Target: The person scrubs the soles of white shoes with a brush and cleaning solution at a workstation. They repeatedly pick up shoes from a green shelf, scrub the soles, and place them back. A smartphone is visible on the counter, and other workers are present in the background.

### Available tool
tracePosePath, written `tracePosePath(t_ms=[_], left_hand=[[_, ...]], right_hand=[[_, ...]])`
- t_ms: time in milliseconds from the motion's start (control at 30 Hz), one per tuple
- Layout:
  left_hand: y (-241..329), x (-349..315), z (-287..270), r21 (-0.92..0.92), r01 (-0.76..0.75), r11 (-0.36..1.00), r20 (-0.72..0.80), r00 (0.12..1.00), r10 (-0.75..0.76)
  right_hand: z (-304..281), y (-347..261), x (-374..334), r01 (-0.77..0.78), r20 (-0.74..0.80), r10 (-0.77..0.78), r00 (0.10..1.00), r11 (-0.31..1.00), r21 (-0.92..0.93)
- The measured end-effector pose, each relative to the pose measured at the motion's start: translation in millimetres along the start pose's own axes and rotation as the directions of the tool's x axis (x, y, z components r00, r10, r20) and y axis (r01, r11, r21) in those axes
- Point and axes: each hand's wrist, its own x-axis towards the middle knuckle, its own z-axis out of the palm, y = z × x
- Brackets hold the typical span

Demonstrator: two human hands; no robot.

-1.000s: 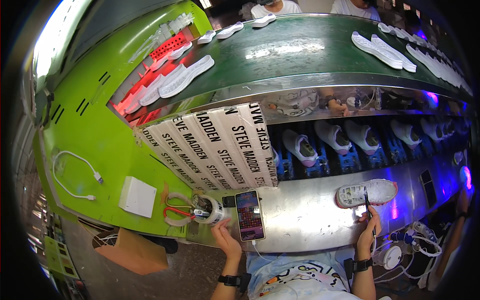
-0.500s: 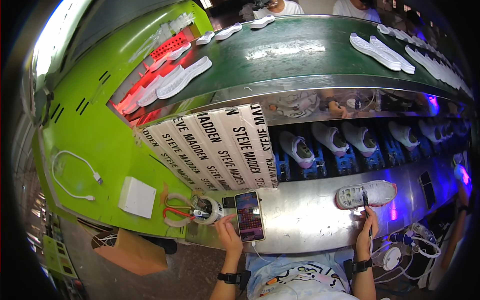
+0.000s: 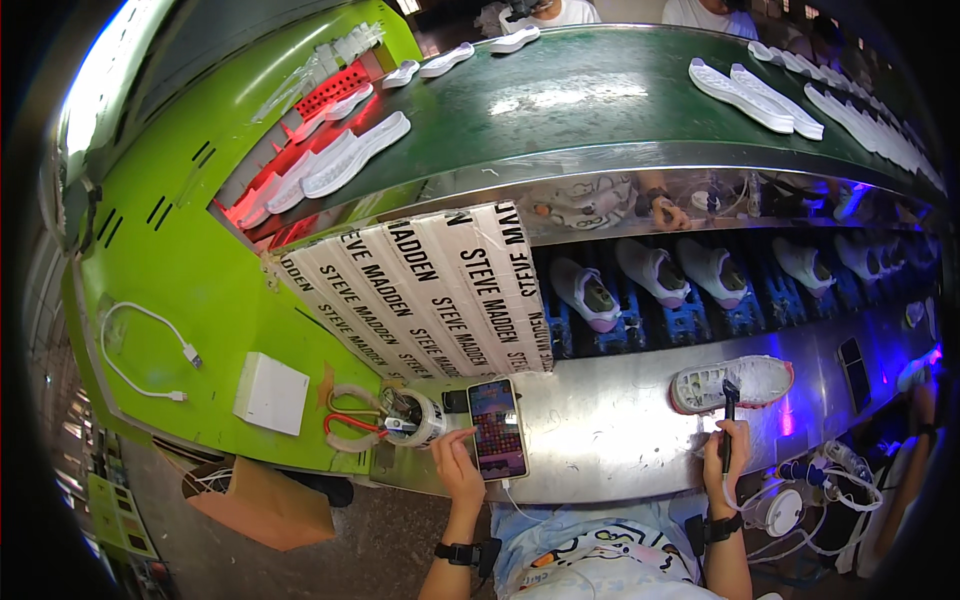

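A white shoe sole (image 3: 752, 384), its gridded inner side facing up, lies on the metal bench ahead of my right hand. My right hand (image 3: 733, 450) is closed round a slim black brush (image 3: 731, 398), whose tip rests on the sole's left part. A thin tube runs down from the brush's lower end. At the left edge of a phone (image 3: 499, 430), my left hand (image 3: 457, 462) has its fingers stretched out and holds nothing. The fingertips are at the phone's rim; I cannot tell whether they touch the screen, which shows coloured tiles.
A taped carton panel (image 3: 420, 290) stands behind the phone. Left of it are a cup of tools (image 3: 425, 425), tape rolls and a white box (image 3: 272, 393). White shoes (image 3: 590, 290) sit in a rack beyond the bench; soles (image 3: 745, 95) lie on the green belt. Cables (image 3: 825, 500) hang at right.
My right hand has shifted slightly left, and the brush stands more upright, its tip still on the sole's left half. My left hand stays by the phone. The view has tilted slightly.
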Motion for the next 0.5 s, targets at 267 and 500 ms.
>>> tracePosePath(t_ms=[267, 500], left_hand=[[4.6, -1.1, 0.3, -0.024, 0.023, 0.999, 0.005, 1.0, -0.023], [7.0, 0.8, -1.6, 0.043, -0.028, 0.999, 0.076, 0.997, 0.025]], right_hand=[[-4.0, 2.4, 0.7, 0.073, 0.015, -0.073, 0.997, 0.997, -0.027], [-6.4, 0.3, 0.5, 0.031, 0.008, -0.031, 0.999, 0.999, 0.014]])
